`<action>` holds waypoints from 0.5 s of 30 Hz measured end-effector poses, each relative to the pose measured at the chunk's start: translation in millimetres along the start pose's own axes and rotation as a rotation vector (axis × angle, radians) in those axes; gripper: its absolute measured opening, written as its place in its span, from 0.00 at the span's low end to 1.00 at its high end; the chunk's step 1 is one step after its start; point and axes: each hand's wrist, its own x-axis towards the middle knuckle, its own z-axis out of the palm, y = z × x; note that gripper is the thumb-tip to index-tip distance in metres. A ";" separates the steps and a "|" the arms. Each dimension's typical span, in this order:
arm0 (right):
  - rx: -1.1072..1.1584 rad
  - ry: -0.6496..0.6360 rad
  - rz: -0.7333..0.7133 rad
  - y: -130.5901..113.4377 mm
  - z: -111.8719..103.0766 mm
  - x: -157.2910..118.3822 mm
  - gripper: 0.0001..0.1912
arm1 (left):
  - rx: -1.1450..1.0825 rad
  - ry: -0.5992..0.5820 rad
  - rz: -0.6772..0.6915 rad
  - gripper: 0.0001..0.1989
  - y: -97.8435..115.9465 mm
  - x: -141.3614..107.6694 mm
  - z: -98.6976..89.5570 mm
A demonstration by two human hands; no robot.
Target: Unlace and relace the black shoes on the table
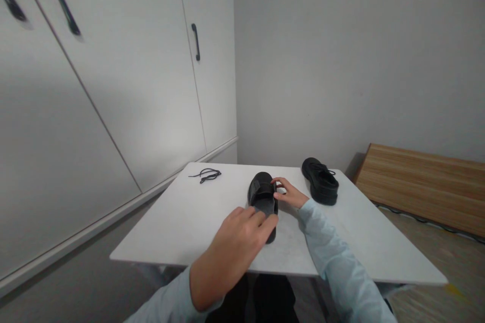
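Observation:
A black shoe (261, 184) without a lace stands on the white table in front of me, its toe pointing away. My left hand (242, 234) is curled over the rear of this shoe and hides much of its heel and opening; its fingertips are partly out of sight. My right hand (288, 194) grips the shoe's right side near the lacing flap, with thumb and fingers at the edge. Towards the far left corner lies a loose black shoelace (210, 175), folded in loops. A second black shoe (321, 181), with its lace in, stands to the right beyond my right hand.
The white table (166, 227) is bounded by a white cabinet (125, 60) on the left and a grey wall (341, 60) behind. A wood-grain panel (420, 186) sits low at the right, past the table's edge.

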 end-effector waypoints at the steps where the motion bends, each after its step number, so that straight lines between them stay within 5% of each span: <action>1: 0.003 0.002 -0.004 0.2 0.0 0.0 0.30 | -0.077 -0.010 -0.028 0.09 -5.0 4.4 -1.5; 5: 0.029 0.015 -0.043 1.6 0.3 0.6 0.30 | -0.464 -0.053 -0.218 0.12 -30.2 27.6 -3.0; 9: 0.039 0.031 -0.036 2.1 0.6 0.8 0.30 | -0.529 -0.045 -0.415 0.13 -54.8 44.3 13.2; 15: 0.051 0.046 -0.049 1.1 1.1 0.9 0.29 | -0.895 -0.293 -0.557 0.12 -67.4 48.6 49.5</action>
